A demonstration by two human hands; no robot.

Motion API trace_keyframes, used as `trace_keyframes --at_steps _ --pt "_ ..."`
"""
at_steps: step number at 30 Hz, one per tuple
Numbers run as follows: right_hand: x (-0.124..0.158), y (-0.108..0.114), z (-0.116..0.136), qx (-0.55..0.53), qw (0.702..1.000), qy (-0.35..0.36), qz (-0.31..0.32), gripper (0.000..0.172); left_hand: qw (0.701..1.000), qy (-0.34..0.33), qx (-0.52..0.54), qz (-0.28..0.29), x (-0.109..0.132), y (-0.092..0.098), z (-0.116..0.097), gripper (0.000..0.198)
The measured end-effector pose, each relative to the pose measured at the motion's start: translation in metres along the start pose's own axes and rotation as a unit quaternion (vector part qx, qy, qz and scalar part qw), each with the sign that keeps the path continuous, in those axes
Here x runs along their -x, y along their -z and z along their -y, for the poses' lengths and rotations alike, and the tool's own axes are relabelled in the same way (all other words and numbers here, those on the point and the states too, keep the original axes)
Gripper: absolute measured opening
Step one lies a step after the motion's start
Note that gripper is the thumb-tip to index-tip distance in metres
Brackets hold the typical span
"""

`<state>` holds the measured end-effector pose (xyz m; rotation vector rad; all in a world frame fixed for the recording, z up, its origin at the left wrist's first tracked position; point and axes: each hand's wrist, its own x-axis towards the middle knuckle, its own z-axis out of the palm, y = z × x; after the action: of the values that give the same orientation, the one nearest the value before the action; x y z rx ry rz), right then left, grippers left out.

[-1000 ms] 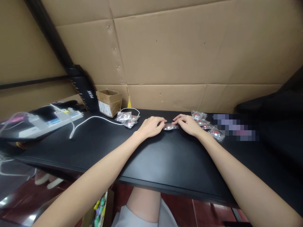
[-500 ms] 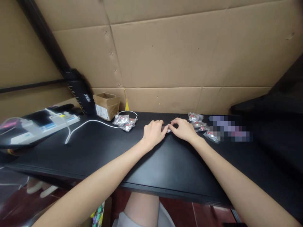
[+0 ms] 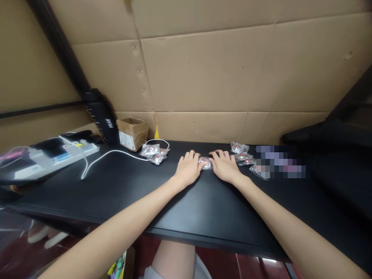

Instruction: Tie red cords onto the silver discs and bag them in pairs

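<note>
left hand [image 3: 188, 169] | right hand [image 3: 223, 167] | both flat, touching small clear packet [image 3: 205, 162] | black desk [image 3: 130, 193]

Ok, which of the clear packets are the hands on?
The lone packet between the left hand and right hand; the other packets lie in piles on either side.

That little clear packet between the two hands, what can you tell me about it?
The small packet looks like a clear, shiny plastic bag with a roundish silvery piece and a spot of red inside. It lies flat on the black table, between the left hand and the right hand, whose fingers rest on its two ends. Its details are too small to make out.
</note>
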<state>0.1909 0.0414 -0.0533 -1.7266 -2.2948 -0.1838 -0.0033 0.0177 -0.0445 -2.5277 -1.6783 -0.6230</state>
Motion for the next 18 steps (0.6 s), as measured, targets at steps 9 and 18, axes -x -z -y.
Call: trace_keyframes --at_steps 9,18 --pt "0.000 0.000 0.001 -0.036 0.998 -0.038 0.038 0.053 0.991 0.084 0.055 0.093 -0.004 -0.001 0.015 0.073" --pt "0.000 0.000 0.000 -0.048 0.997 -0.034 0.040 0.054 0.978 0.103 0.101 0.148 -0.012 -0.005 0.028 0.083"
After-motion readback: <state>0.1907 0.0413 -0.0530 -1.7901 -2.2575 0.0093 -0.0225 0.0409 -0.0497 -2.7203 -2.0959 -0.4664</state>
